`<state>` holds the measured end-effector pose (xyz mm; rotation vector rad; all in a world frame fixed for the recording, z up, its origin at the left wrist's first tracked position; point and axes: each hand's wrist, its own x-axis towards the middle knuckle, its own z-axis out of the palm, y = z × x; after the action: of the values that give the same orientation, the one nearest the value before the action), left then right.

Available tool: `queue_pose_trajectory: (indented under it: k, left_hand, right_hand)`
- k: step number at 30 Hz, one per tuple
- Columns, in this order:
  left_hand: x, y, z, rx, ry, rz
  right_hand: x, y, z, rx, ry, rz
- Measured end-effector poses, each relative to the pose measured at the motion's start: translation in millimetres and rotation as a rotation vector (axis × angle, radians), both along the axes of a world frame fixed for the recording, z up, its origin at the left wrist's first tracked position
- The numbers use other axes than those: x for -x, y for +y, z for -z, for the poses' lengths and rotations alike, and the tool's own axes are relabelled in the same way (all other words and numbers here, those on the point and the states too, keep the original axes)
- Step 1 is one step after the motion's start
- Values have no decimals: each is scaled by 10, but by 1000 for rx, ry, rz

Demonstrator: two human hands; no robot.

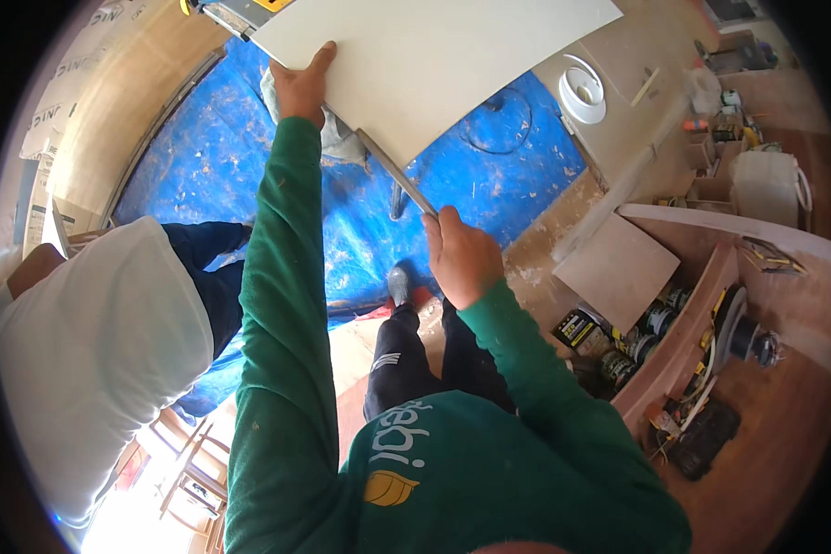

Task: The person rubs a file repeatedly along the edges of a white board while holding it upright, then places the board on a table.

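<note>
A large off-white board reaches across the top of the view, its near corner pointing toward me. My left hand is closed on the board's left edge, thumb on the upper face and the other fingers below. In my right hand is one end of a long, narrow grey metal bar, perhaps a file. The bar slants up and left, and its far end meets the board's edge near a small step, a little way from my left hand. The fingers' undersides are hidden.
A blue tarpaulin covers the floor below the board. To the left stands a person in a white shirt. A white ring-shaped object lies at the right, and a wooden compartment holds cans and tools.
</note>
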<state>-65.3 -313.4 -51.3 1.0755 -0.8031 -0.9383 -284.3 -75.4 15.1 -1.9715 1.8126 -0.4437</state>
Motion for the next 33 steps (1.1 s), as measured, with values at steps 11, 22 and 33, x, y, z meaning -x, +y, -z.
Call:
queue_pose_trajectory:
  k: [11,22,33]
  left_hand:
    - [90,67,12,-34,15,0]
    - [170,78,-43,-35,41,18]
    - [80,127,-76,-99,28,63]
  right_hand:
    - [39,-131,20,46,52,-6]
    - [197,-643,61,133,30,117]
    - [210,-404,12,4,27,107]
